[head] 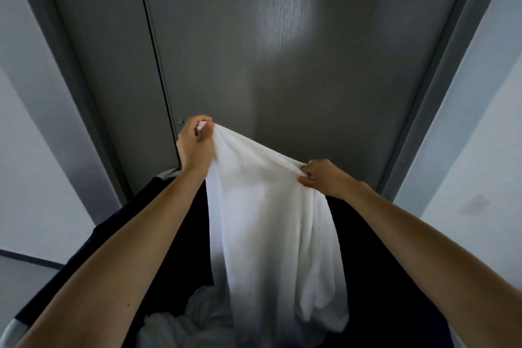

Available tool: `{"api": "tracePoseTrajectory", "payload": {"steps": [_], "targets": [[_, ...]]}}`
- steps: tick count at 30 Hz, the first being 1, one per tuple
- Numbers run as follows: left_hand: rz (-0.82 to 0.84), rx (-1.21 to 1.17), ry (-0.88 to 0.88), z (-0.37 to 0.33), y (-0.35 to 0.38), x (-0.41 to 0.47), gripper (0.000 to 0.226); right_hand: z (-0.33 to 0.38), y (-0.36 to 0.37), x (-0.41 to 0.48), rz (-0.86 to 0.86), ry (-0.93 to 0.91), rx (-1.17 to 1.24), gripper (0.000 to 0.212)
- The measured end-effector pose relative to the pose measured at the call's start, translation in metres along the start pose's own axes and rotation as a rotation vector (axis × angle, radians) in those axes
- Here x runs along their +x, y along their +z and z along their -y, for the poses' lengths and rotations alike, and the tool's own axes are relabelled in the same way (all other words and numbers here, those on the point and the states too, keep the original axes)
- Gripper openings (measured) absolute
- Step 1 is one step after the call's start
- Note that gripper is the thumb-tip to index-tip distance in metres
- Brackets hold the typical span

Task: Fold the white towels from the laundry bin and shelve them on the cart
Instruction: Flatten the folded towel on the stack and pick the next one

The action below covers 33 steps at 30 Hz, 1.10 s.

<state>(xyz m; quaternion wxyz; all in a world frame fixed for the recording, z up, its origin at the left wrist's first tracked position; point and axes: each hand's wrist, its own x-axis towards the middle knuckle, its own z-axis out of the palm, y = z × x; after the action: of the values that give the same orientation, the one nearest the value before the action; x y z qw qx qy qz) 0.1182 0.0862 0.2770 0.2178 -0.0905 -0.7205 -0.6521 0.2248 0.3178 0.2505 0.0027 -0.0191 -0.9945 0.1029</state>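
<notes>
Dark bin holds crumpled white towels; left hand and right hand, grips clamped, hold one towel up by its top edge.

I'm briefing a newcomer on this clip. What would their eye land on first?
The white towel hanging mid-frame, stretched by its top edge between the left grip, held higher, and the right grip, lower to the right. Behind it a dark grey door fills the view, with a bright patch of light. Below, more white laundry lies crumpled in the dark bin.
</notes>
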Motion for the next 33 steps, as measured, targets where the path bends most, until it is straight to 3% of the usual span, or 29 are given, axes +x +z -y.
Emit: {"api": "tracePoseTrajectory", "payload": {"steps": [5, 9, 11, 13, 16, 18, 21, 22, 24, 26, 29, 31, 33], "targets": [[-0.082, -0.033, -0.101, 0.015, -0.007, -0.001, 0.014, -0.001, 0.012, 0.003, 0.003, -0.001, 0.043, 0.024], [-0.088, -0.075, -0.068, 0.006, -0.008, 0.004, 0.016, -0.005, 0.017, 0.001, -0.017, 0.026, 0.083, 0.024], [-0.111, -0.051, -0.074, 0.008, -0.012, 0.004, 0.016, -0.011, 0.018, 0.0, -0.033, 0.061, 0.086, 0.01], [-0.075, 0.043, -0.121, 0.016, -0.018, 0.003, 0.017, -0.016, 0.02, -0.001, -0.07, 0.126, 0.18, 0.01], [0.163, 0.323, -0.131, 0.033, -0.019, -0.005, 0.021, -0.007, 0.022, -0.001, -0.092, 0.12, 0.241, 0.013], [0.405, 0.464, -0.023, 0.034, -0.01, -0.024, 0.027, 0.007, 0.022, 0.002, -0.115, 0.026, 0.211, 0.013], [0.88, 0.625, 0.138, 0.021, 0.015, -0.062, 0.083, 0.035, 0.015, 0.01, -0.111, -0.151, 0.142, 0.007], [0.964, 0.668, 0.165, 0.019, 0.022, -0.071, 0.086, 0.044, 0.011, 0.012, -0.096, -0.184, 0.151, 0.003], [0.948, 0.649, 0.138, 0.016, 0.029, -0.075, 0.054, 0.051, 0.006, 0.011, -0.094, -0.194, 0.208, 0.004], [0.846, 0.519, 0.099, 0.013, 0.029, -0.073, 0.025, 0.049, 0.002, 0.006, -0.157, -0.185, 0.32, 0.024], [0.762, 0.277, 0.081, 0.006, 0.029, -0.07, 0.012, 0.042, -0.001, -0.002, -0.263, -0.158, 0.466, 0.032], [0.701, 0.113, 0.026, 0.001, 0.03, -0.067, 0.009, 0.032, -0.002, -0.008, -0.229, -0.097, 0.484, 0.017], [0.605, -0.037, -0.047, -0.003, 0.031, -0.063, 0.015, 0.02, 0.007, -0.015, -0.154, -0.044, 0.451, 0.021]]}}
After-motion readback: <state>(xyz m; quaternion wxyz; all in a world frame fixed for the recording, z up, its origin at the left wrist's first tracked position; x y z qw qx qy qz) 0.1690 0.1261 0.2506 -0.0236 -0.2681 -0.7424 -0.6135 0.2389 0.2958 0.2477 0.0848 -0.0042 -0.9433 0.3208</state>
